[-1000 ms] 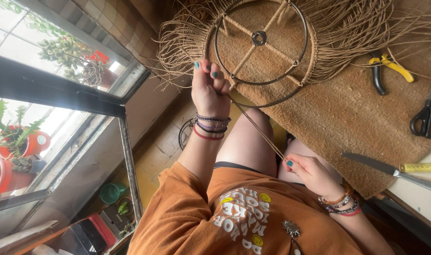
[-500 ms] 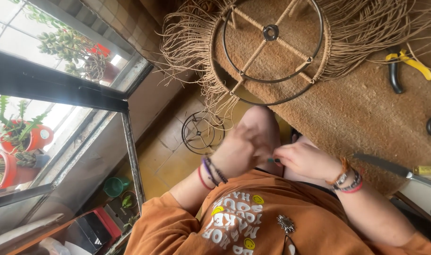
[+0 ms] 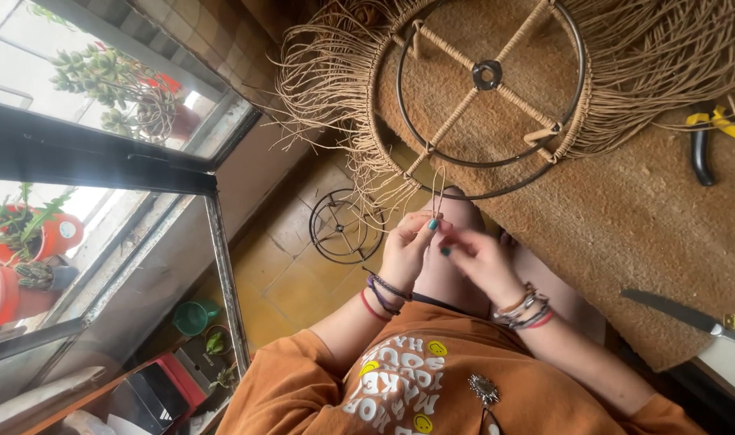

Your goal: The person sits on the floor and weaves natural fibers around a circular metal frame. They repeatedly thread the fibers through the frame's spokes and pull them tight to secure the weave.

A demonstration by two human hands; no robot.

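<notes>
Wire lampshade frame (image 3: pixel 490 95), its rim largely fringed with knotted cord; lower arc bare. Left hand (image 3: pixel 406 251) and right hand (image 3: pixel 478 256) together pinch a folded cord (image 3: pixel 438 192).

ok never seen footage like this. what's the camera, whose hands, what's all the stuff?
There is no machine here. The one picture comes from a camera on a person's head, looking down at their own lap and hands. The left hand and right hand are close together over the knee, pinching a folded loop of tan cord. Ahead, on a brown mat, lies a round wire frame wrapped in cord, with a fringe hanging off its rim. Also on the mat: pliers with yellow handles and a knife. A smaller wire ring sits on the tiled floor. At the left is a window with potted plants.
</notes>
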